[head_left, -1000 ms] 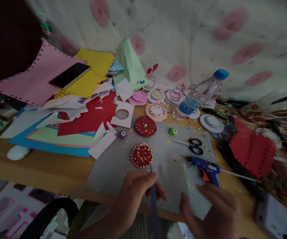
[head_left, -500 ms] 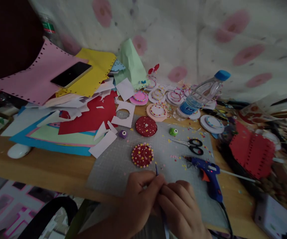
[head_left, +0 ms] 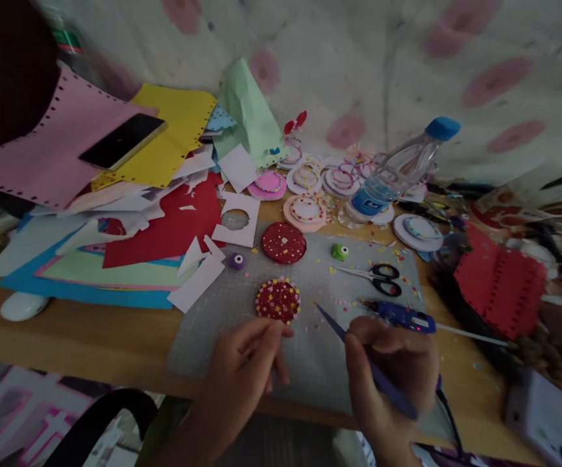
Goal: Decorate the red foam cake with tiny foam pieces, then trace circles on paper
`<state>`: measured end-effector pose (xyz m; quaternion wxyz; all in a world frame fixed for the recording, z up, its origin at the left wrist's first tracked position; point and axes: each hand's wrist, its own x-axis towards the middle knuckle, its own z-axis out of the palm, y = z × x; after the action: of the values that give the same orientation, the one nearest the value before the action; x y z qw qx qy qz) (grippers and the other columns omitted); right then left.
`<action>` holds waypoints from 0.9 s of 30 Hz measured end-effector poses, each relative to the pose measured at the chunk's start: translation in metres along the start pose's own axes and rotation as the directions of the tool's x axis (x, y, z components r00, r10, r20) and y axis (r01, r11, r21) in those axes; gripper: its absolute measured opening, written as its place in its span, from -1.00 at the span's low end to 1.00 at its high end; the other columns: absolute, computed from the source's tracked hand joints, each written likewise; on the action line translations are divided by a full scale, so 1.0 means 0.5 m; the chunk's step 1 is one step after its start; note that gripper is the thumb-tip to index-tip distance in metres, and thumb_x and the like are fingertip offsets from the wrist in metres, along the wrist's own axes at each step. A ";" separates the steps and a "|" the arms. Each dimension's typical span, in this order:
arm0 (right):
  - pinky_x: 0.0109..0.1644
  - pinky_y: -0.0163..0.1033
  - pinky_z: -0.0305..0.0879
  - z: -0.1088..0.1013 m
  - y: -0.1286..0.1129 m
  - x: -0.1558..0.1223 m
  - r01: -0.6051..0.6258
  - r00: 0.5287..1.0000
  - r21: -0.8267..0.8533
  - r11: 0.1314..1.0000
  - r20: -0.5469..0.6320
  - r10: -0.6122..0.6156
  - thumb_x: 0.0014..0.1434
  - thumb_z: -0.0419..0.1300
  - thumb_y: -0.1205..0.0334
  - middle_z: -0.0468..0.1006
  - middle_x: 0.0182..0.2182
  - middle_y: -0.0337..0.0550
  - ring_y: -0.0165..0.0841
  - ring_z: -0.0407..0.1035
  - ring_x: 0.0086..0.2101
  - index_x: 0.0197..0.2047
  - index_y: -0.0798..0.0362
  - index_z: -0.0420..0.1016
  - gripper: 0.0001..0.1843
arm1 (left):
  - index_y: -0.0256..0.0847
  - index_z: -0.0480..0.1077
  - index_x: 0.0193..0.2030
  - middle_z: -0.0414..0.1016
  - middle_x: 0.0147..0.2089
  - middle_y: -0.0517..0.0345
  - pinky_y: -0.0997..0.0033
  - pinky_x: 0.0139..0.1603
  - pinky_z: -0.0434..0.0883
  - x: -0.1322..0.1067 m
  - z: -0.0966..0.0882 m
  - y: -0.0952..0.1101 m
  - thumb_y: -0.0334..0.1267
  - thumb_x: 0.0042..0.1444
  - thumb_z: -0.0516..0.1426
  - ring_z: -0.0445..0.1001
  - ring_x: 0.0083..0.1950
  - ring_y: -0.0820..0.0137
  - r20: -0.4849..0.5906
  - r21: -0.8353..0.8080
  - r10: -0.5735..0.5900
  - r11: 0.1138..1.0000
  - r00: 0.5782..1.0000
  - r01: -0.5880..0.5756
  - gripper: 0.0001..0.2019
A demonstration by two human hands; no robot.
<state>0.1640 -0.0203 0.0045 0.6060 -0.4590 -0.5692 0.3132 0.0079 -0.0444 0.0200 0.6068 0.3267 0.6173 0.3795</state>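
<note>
My right hand point(head_left: 392, 370) is closed around a pair of purple tweezers point(head_left: 330, 320), their tip pointing up and left above the grey cutting mat point(head_left: 198, 350). A tiny yellowish bit shows at that tip. Thumb and forefinger of my left hand point(head_left: 246, 370) are pinched together; what they hold, if anything, is too small to make out. Just beyond them lies a dark red disc point(head_left: 278, 299) edged with small star and flower confetti. Behind it rests a larger red disc point(head_left: 283, 242) with white specks and a pale knob. Loose confetti point(head_left: 342, 303) is scattered right of the discs.
A blue glue gun point(head_left: 402, 316) lies partly behind my right hand, with scissors point(head_left: 376, 277) beyond. Purple point(head_left: 237, 261) and green point(head_left: 340, 251) paper punches sit on the mat. A water bottle point(head_left: 373, 194) stands behind. Coloured paper point(head_left: 164, 227) and a phone point(head_left: 122, 141) are at left.
My hands have moved apart: the right swung right with the tweezers, now tilted toward the mat, and the left shifted left, near the confetti-edged disc. The view has shifted slightly.
</note>
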 end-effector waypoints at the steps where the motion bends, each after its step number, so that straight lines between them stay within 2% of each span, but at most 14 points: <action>1: -0.45 -0.34 0.19 0.005 0.001 0.002 -0.062 0.998 0.025 0.998 -0.021 0.063 0.21 0.21 0.42 0.30 -0.50 -0.38 -0.46 0.25 -0.53 -0.27 -0.06 0.21 -0.76 | -0.30 0.51 -0.24 0.35 -0.68 0.25 0.53 -0.64 0.13 0.006 -0.008 -0.005 0.12 0.15 0.11 0.22 -0.68 0.50 -0.036 -0.003 -0.026 1.000 0.999 0.026 -0.55; 3: -0.41 -0.35 0.22 0.016 0.001 0.008 -0.173 0.985 0.054 0.983 0.024 0.172 0.23 0.21 0.38 0.31 -0.49 -0.37 -0.46 0.25 -0.49 -0.29 -0.06 0.20 -0.77 | -0.33 0.51 -0.22 0.29 -0.73 0.30 0.56 -0.69 0.09 0.018 -0.018 -0.013 0.15 0.09 0.15 0.18 -0.72 0.52 -0.069 -0.021 -0.079 0.997 0.995 0.078 -0.51; 5: -0.41 -0.38 0.22 0.026 0.003 0.014 -0.237 0.969 0.079 0.968 0.092 0.230 0.23 0.21 0.37 0.30 -0.49 -0.37 -0.48 0.24 -0.48 -0.30 -0.05 0.20 -0.78 | -0.34 0.51 -0.16 0.28 -0.75 0.32 0.57 -0.72 0.08 0.028 -0.017 -0.017 0.17 0.05 0.18 0.18 -0.74 0.52 -0.038 -0.052 -0.139 0.989 0.990 0.137 -0.47; 9: -0.45 -0.42 0.19 0.040 0.010 0.022 -0.262 0.958 0.057 0.963 0.137 0.252 0.23 0.21 0.40 0.27 -0.49 -0.37 -0.49 0.24 -0.48 -0.30 -0.04 0.22 -0.78 | -0.34 0.50 -0.03 0.31 -0.75 0.33 0.58 -0.73 0.08 0.042 -0.004 -0.016 0.14 0.06 0.20 0.16 -0.77 0.53 0.085 -0.126 -0.223 0.965 0.971 0.232 -0.45; 14: -0.43 -0.43 0.24 0.043 0.018 0.026 -0.255 0.957 0.008 0.967 0.145 0.252 0.21 0.21 0.43 0.28 -0.47 -0.36 -0.50 0.24 -0.48 -0.30 -0.04 0.21 -0.76 | -0.35 0.48 0.06 0.29 -0.77 0.36 0.60 -0.75 -0.02 0.054 0.004 -0.023 0.08 0.12 0.20 0.08 -0.78 0.58 0.163 -0.255 -0.273 0.917 0.948 0.308 -0.46; 20: -0.46 -0.46 0.24 0.039 0.012 0.029 -0.273 0.947 -0.026 0.962 0.172 0.273 0.20 0.21 0.43 0.29 -0.48 -0.36 -0.51 0.25 -0.49 -0.31 -0.04 0.20 -0.76 | -0.30 0.52 -0.09 0.20 -0.79 0.43 0.61 -0.76 -0.10 0.059 0.013 -0.040 0.03 0.10 0.24 -0.02 -0.78 0.63 0.185 -0.365 -0.293 0.866 0.938 0.342 -0.59; 27: -0.47 -0.47 0.23 0.041 0.012 0.030 -0.291 0.935 -0.038 0.956 0.201 0.293 0.21 0.20 0.43 0.32 -0.47 -0.35 -0.51 0.24 -0.50 -0.31 -0.04 0.20 -0.76 | -0.24 0.48 -0.32 0.18 -0.78 0.43 0.57 -0.74 -0.15 0.063 0.020 -0.032 0.01 0.05 0.28 -0.06 -0.76 0.64 0.177 -0.402 -0.291 0.850 0.940 0.339 -0.69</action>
<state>0.1472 -0.0006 0.0037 0.4893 -0.5062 -0.5550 0.4430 0.0173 -0.0243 -0.0095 0.7504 0.1005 0.5300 0.3820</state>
